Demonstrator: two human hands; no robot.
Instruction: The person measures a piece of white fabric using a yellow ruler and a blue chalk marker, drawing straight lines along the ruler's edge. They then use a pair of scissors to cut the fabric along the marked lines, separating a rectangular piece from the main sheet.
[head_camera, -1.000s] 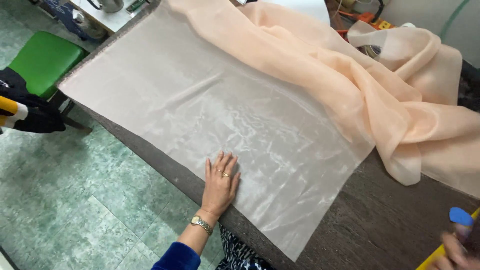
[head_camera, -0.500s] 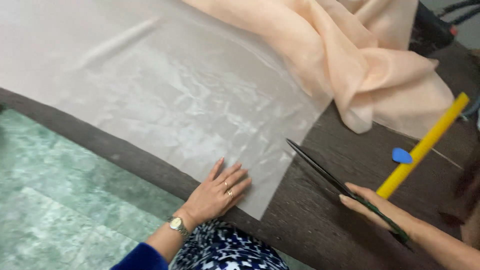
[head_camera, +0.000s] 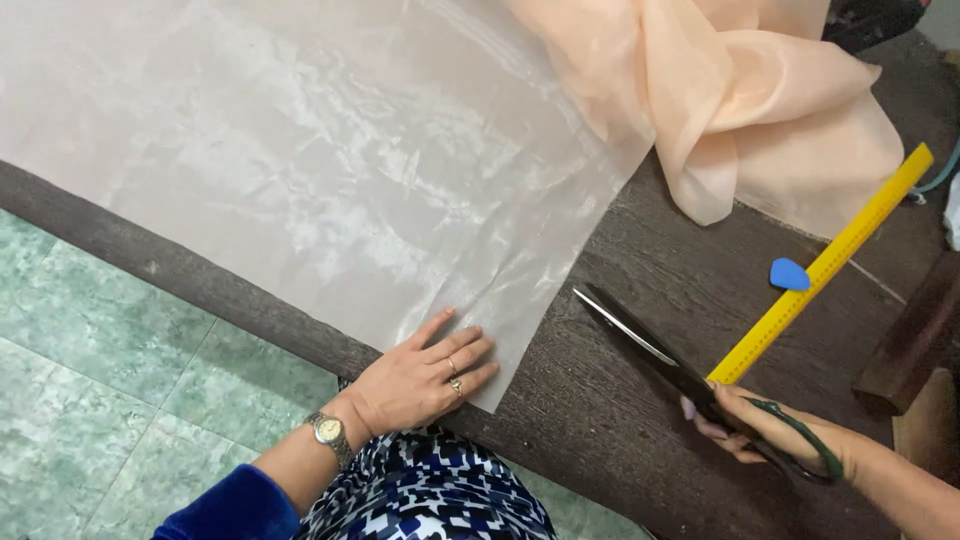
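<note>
Head view — right hand (head_camera: 775, 435) grips scissors (head_camera: 660, 360) (blades parted) beside sheer fabric (head_camera: 330, 180), left hand (head_camera: 420, 380) flat on it.

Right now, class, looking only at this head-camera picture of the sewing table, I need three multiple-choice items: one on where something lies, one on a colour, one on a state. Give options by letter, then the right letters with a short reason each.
1. Where does the left hand rest?
A. on the corner of the sheer fabric
B. on the floor
C. on the ruler

2. What colour is the long ruler?
A. red
B. yellow
C. white

3. How do the scissors in the right hand stand?
A. folded in cloth
B. cutting through the fabric
C. pointed at the fabric's edge, not yet touching it

Answers: 1 A, the palm lies flat on the fabric's near corner, by the table edge. 2 B, the ruler is plainly yellow, beside a small blue chalk piece. 3 C, bare dark table shows between the tips and the fabric.
</note>
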